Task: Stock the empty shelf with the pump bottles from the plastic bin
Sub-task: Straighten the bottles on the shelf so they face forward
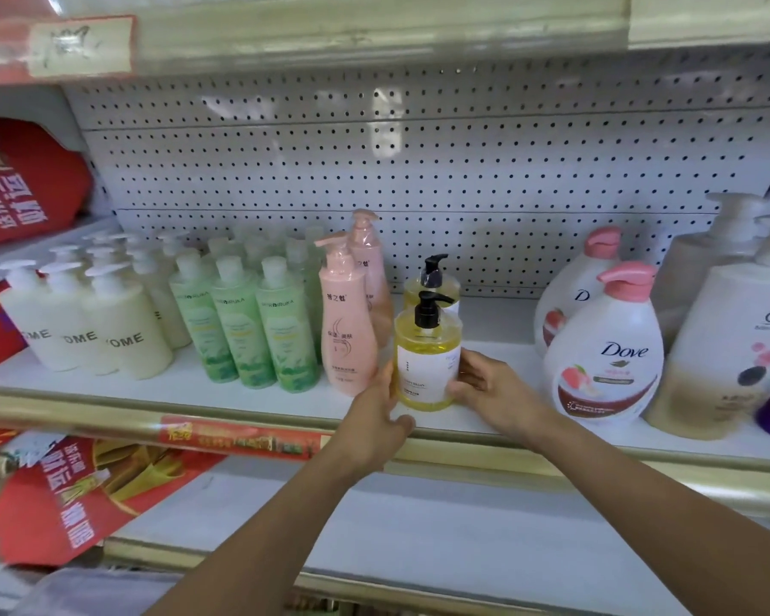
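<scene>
Yellow pump bottle (425,371) stands upright at centre frame, near the front edge of the white shelf (196,393). Both hands clasp it: left hand (385,406) on its left flank, fingers seemingly wrapped behind, right hand (485,384) curled round its right. Twin bottle (432,282) sits directly behind.

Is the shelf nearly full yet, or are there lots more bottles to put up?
Done: cream bottles, green bottles, pink pump bottles and Dove bottles stand on the shelf, plus a rear yellow pump bottle. In hand: left hand and right hand hold the front yellow pump bottle. Left: bare shelf beside the Dove bottles. The bin is out of view, so I cannot tell what remains.
</scene>
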